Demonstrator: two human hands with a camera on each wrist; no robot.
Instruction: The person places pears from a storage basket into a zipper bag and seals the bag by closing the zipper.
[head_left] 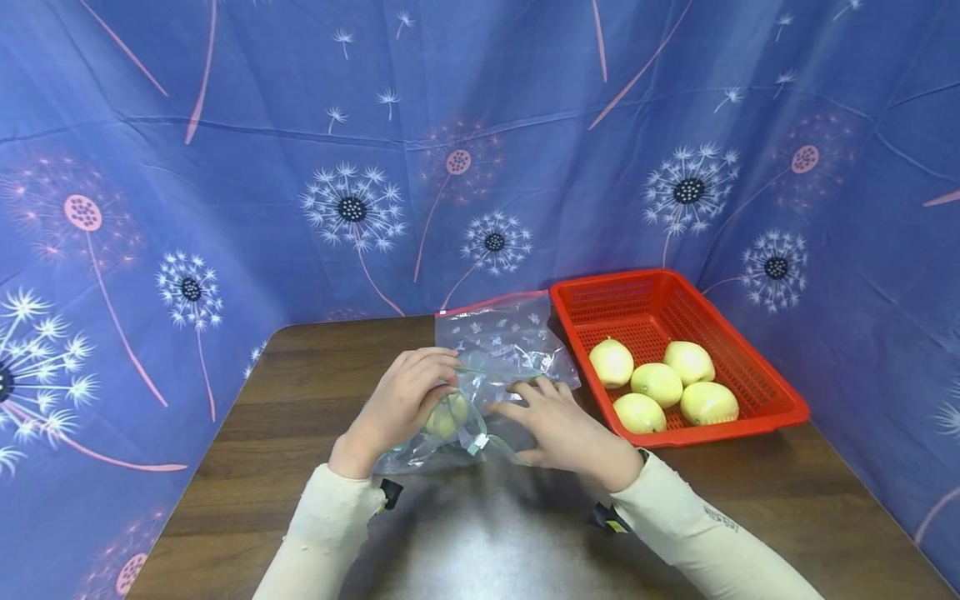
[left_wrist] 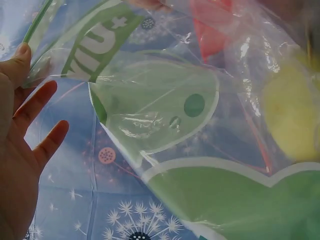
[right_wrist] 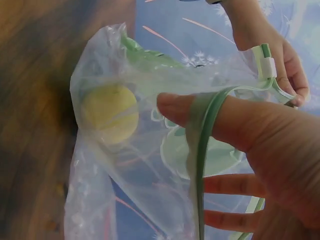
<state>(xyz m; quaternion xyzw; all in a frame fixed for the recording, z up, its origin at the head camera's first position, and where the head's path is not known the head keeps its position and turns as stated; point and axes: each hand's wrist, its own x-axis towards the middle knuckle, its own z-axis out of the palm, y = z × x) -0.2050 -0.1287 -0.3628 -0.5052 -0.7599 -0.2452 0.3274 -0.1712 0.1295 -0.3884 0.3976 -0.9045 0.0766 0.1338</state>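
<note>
A clear zip bag (right_wrist: 150, 145) with green print and a green zip edge hangs between the two hands, its mouth spread. One roundish pale-yellow fruit (right_wrist: 110, 114) lies inside it, low in the bag. My left hand (head_left: 408, 400) pinches the zip edge between thumb and index finger; its other fingers stand apart in the left wrist view. My right hand (head_left: 555, 425) holds the opposite part of the rim, thumb over the zip strip and fingers behind it. A white slider (right_wrist: 268, 67) sits on the zip close to the left hand.
Right of the hands stands a red plastic basket (head_left: 757, 358) with several pale yellow-green fruits (head_left: 657, 385) in it. Behind the hands, another clear bag (head_left: 498, 321) with a red zip edge lies on the wooden table (head_left: 247, 467). A blue dandelion-print cloth (head_left: 480, 100) surrounds the table.
</note>
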